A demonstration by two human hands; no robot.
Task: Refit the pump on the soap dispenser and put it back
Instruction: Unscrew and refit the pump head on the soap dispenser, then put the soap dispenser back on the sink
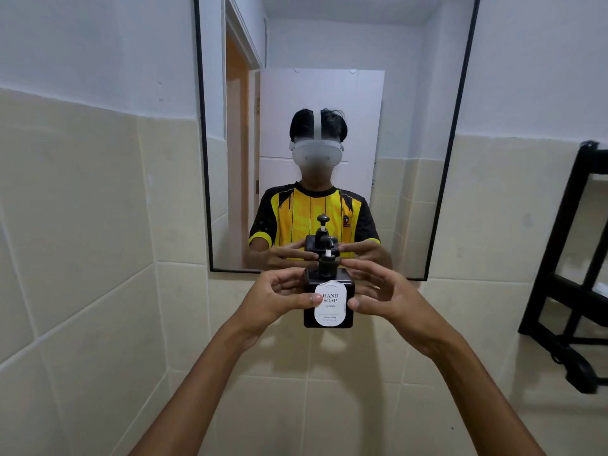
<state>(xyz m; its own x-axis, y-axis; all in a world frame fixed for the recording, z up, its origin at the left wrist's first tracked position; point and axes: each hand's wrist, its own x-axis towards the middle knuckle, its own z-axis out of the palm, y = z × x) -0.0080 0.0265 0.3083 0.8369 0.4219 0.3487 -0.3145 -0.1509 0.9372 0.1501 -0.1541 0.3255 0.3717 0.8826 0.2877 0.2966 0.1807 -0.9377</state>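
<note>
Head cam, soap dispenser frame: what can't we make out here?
- What the black square soap dispenser bottle rests on: no shelf or ledge shows under it in the head view.
- Small print on its white label below "HAND SOAP": too small.
- Whether the black pump is screwed fully home: collar too small and dark.
- How firmly the left hand and right hand grip: their fingers hide the bottle's sides.
- Black metal rack: cut off by the right edge.

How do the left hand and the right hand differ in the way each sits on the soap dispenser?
The left hand has its thumb pressed on the white label of the soap dispenser, while the right hand has its thumb at the bottle's front right edge, beside the label. The left hand's fingers curl in; the right hand's are spread more. Both flank the bottle at the same height, below the pump.
</note>
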